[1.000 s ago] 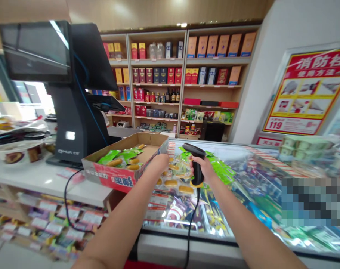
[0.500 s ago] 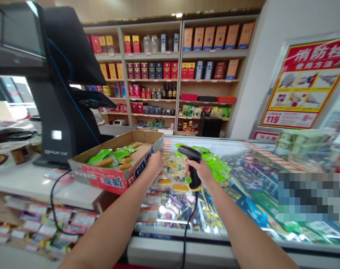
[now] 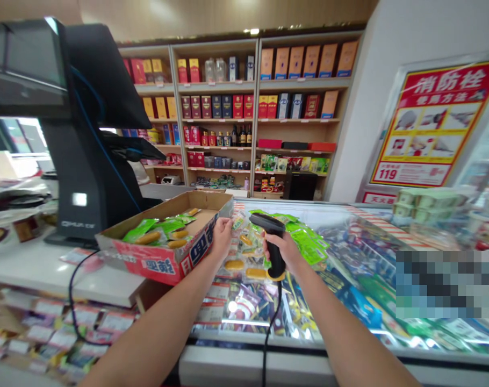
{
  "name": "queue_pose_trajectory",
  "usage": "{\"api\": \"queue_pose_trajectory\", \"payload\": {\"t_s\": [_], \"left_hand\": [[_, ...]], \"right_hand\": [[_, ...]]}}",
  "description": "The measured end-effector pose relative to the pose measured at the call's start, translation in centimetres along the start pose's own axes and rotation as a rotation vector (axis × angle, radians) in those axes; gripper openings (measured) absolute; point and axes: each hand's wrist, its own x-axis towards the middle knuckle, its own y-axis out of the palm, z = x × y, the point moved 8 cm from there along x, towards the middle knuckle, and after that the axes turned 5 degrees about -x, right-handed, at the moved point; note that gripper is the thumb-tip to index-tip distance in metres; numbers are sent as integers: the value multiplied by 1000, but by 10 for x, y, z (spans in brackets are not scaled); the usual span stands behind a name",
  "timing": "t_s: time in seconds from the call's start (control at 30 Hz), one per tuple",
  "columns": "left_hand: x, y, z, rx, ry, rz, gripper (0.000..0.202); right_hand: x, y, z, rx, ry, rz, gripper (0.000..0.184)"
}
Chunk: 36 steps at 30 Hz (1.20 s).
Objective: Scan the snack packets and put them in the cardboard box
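Note:
My right hand is wrapped around the handle of a black barcode scanner, its head pointing left over the glass counter. Beside the carton, my left hand pinches the edge of a small clear snack packet. Under and around the scanner lie several clear packets with yellow sausage-like pieces. Green snack packets are spread just right of my right hand. The open cardboard carton, red and white outside, holds more green and yellow packets.
A black checkout terminal stands on the white counter at left. The scanner's cord hangs over the counter's front edge. Goods show beneath the glass top. Egg cartons sit at right. Shelves of boxed goods line the back wall.
My left hand has turned beside the carton, and the packet at its fingertips now shows. The scanner stays in my right hand; the whole view has shifted slightly.

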Motion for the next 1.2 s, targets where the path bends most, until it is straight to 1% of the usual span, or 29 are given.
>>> {"api": "queue_pose_trajectory", "payload": {"t_s": [0.13,0.23,0.5,0.73,0.83,0.93,1.0,1.1,1.17,1.2], "left_hand": [[-2,0,-7,121,127,16,18],[-4,2,-10,192,177,35,16],[-9,6,-17,338,216,70,11],[-9,7,-18,344,219,76,12],[-14,9,-25,375,227,66,10],[-22,15,-45,491,251,69,10],[-26,22,-69,611,281,70,9],[-29,25,-118,790,345,47,10],[-27,19,-154,882,399,-2,12],[-24,12,-172,920,425,-41,13]], "right_hand": [[-1,3,-2,118,65,11,21],[-3,6,-4,163,122,9,18],[-6,10,-3,171,143,24,18],[-5,8,-4,185,157,-13,15],[-4,7,-5,180,151,-14,16],[-3,8,-6,137,141,-10,18],[-2,11,-4,101,123,-14,20],[-2,25,6,61,88,7,22],[-1,42,17,30,70,50,23],[0,53,23,11,60,75,23]]}}
